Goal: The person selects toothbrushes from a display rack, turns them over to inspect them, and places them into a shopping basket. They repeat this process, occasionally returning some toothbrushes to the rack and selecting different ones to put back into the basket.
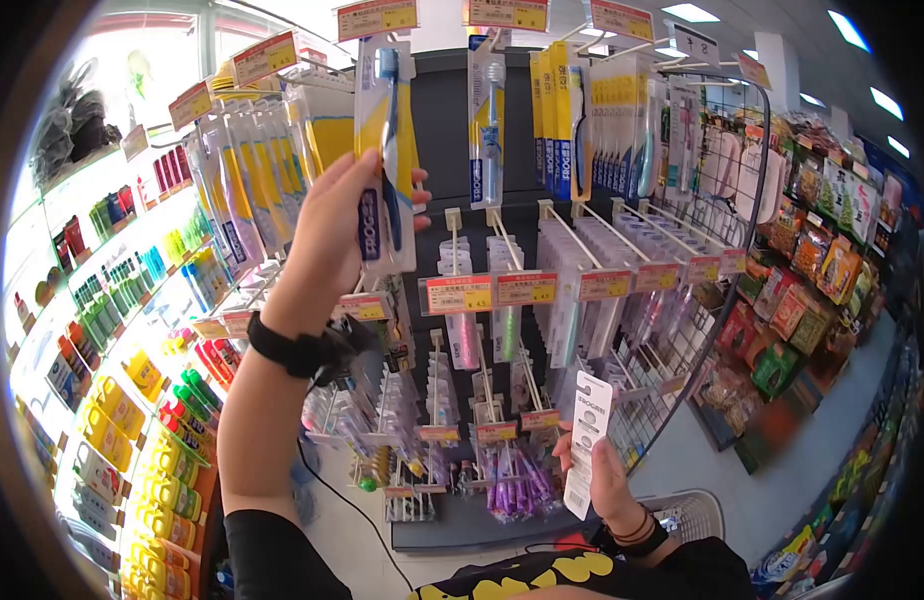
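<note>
My left hand [347, 200] is raised to the upper hooks, its thumb and fingers closed around a packaged toothbrush [389, 120] with a blue brush and a yellow and white card. The pack hangs upright just under a price tag [377, 18]; whether it is still on its hook I cannot tell. Lower down, my right hand [607, 475] grips a narrow white blister card [588, 440] by its edges, the printed back with barcode turned toward me. Beside the left hand hang more yellow and white packs [317, 125]. A single blue toothbrush pack [489, 130] hangs to its right.
Lower hooks carry rows of clear toothbrush packs [572, 260] behind price tags [607, 284]. A wire rack side [717, 150] bounds the display. Bottles [167, 500] fill shelves at left, and bagged goods [812, 260] hang at right. A basket [697, 515] is near my right forearm.
</note>
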### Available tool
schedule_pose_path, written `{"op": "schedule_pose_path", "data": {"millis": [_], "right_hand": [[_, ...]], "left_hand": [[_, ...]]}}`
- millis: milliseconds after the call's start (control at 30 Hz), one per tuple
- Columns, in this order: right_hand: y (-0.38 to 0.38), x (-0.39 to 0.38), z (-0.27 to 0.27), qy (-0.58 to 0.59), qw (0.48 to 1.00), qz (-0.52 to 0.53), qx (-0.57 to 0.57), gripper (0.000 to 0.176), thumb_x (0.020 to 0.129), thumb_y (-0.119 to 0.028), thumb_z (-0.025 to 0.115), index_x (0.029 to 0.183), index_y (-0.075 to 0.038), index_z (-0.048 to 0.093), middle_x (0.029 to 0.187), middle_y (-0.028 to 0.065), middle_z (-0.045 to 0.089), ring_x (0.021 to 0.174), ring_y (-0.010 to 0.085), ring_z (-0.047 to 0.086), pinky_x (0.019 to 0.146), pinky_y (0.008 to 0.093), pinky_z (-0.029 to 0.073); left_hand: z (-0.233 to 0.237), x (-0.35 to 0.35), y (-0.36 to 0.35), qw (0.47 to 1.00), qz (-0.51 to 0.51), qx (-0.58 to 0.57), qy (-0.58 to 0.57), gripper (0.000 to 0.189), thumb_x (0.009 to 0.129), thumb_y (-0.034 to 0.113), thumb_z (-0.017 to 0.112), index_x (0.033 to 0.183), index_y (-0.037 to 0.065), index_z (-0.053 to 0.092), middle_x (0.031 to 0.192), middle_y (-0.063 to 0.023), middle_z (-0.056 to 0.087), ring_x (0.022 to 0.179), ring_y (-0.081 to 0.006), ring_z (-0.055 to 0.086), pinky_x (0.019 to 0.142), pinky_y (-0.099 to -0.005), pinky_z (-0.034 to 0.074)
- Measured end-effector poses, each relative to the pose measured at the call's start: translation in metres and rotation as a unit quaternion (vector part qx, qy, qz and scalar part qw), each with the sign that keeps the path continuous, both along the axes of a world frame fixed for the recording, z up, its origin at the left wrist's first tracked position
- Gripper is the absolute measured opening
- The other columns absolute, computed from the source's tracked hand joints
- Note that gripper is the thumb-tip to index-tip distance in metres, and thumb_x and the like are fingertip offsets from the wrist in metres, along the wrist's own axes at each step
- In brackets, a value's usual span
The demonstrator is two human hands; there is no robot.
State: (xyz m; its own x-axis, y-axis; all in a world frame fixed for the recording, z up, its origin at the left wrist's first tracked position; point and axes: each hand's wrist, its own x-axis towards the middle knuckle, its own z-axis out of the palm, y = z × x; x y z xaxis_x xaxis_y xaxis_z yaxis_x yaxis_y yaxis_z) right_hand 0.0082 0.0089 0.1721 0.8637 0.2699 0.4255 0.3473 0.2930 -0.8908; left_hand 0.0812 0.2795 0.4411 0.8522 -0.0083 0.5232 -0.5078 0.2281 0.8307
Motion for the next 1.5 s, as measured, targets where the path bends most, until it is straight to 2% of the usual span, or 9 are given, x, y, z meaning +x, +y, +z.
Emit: {"op": "schedule_pose_path", "data": {"millis": [333, 433, 500, 533, 633, 800, 1267, 1367, 1500], "right_hand": [[-0.014, -0.004, -0.006, 0.036, 0.998, 0.007, 0.06, 0.057, 0.098, -0.041, 0.025, 0.129, 0.005, 0.034, 0.094, 0.0086, 0.052, 0.072, 0.01, 0.041, 0.069, 0.0253, 0.036], [-0.018, 0.007, 0.006, -0.049, 0.996, -0.052, -0.048, 0.049, 0.098, -0.032, 0.029, 0.13, 0.004, 0.034, 0.093, 0.0046, 0.052, 0.074, 0.0088, 0.041, 0.07, 0.0238, 0.036], [-0.017, 0.007, 0.051, -0.011, 0.993, -0.08, -0.09, 0.041, 0.093, -0.021, 0.049, 0.125, 0.003, 0.04, 0.1, 0.0067, 0.055, 0.088, 0.0143, 0.052, 0.082, 0.0275, 0.04], [-0.011, 0.019, 0.05, -0.148, 0.958, -0.218, -0.109, 0.036, 0.089, -0.014, 0.055, 0.118, 0.005, 0.044, 0.099, 0.0102, 0.058, 0.092, 0.0175, 0.055, 0.084, 0.0295, 0.041], [-0.013, 0.031, 0.094, -0.195, 0.928, -0.27, -0.167, 0.026, 0.084, -0.011, 0.059, 0.103, 0.005, 0.052, 0.087, 0.0188, 0.055, 0.076, 0.0329, 0.055, 0.068, 0.0337, 0.043], [-0.002, 0.042, 0.111, -0.2, 0.95, -0.238, -0.038, 0.023, 0.087, -0.016, 0.058, 0.1, 0.002, 0.054, 0.084, 0.0107, 0.06, 0.073, 0.0143, 0.057, 0.065, 0.0278, 0.044], [0.002, 0.038, 0.123, -0.221, 0.952, -0.21, 0.011, 0.022, 0.088, -0.018, 0.058, 0.1, 0.0, 0.054, 0.08, 0.0057, 0.059, 0.069, 0.009, 0.053, 0.062, 0.0246, 0.042], [0.004, 0.037, 0.125, -0.223, 0.952, -0.209, 0.013, 0.021, 0.088, -0.018, 0.058, 0.099, 0.0, 0.054, 0.078, 0.0047, 0.058, 0.069, 0.0078, 0.051, 0.061, 0.0241, 0.042], [0.009, 0.041, 0.138, -0.223, 0.954, -0.202, 0.012, 0.02, 0.088, -0.016, 0.058, 0.098, 0.0, 0.054, 0.073, 0.0028, 0.056, 0.066, 0.0059, 0.048, 0.058, 0.023, 0.04]], "left_hand": [[0.007, 0.032, 0.004, 1.0, 0.018, 0.001, -0.014, 0.029, 0.096, 0.022, 0.037, 0.101, -0.003, 0.05, 0.092, -0.0171, 0.063, 0.081, -0.0231, 0.064, 0.067, -0.0343, 0.056], [0.007, 0.036, 0.005, 0.999, 0.018, -0.013, -0.032, 0.029, 0.096, 0.021, 0.038, 0.102, -0.004, 0.051, 0.092, -0.0169, 0.063, 0.079, -0.0238, 0.064, 0.067, -0.035, 0.055], [0.005, 0.046, 0.015, 0.998, -0.053, 0.031, -0.022, 0.028, 0.095, 0.02, 0.04, 0.104, -0.005, 0.051, 0.091, -0.0164, 0.063, 0.078, -0.0251, 0.064, 0.067, -0.0362, 0.055], [0.003, 0.057, 0.022, 0.998, -0.045, 0.03, -0.031, 0.028, 0.095, 0.019, 0.04, 0.104, -0.005, 0.051, 0.092, -0.0167, 0.063, 0.078, -0.0257, 0.064, 0.067, -0.0369, 0.055], [-0.002, 0.063, 0.015, 0.998, 0.009, 0.017, -0.067, 0.029, 0.095, 0.018, 0.04, 0.106, -0.006, 0.051, 0.095, -0.0189, 0.063, 0.079, -0.0264, 0.064, 0.068, -0.0376, 0.055], [0.0, 0.055, 0.001, 0.995, 0.083, -0.002, -0.061, 0.031, 0.096, 0.017, 0.038, 0.109, -0.008, 0.049, 0.1, -0.0211, 0.062, 0.083, -0.0263, 0.064, 0.071, -0.0374, 0.055], [0.002, 0.047, 0.011, 0.994, 0.089, 0.023, -0.055, 0.032, 0.095, 0.016, 0.038, 0.111, -0.009, 0.047, 0.102, -0.0221, 0.061, 0.086, -0.0249, 0.064, 0.072, -0.0347, 0.056], [0.001, 0.048, 0.014, 0.995, 0.09, 0.031, -0.041, 0.036, 0.096, 0.019, 0.039, 0.118, -0.008, 0.045, 0.108, -0.02, 0.059, 0.098, -0.0238, 0.061, 0.077, -0.0357, 0.055], [-0.002, 0.046, 0.014, 0.998, 0.048, 0.013, -0.045, 0.031, 0.093, 0.022, 0.044, 0.108, -0.004, 0.053, 0.092, -0.0152, 0.064, 0.081, -0.0219, 0.065, 0.071, -0.0324, 0.054]]}}
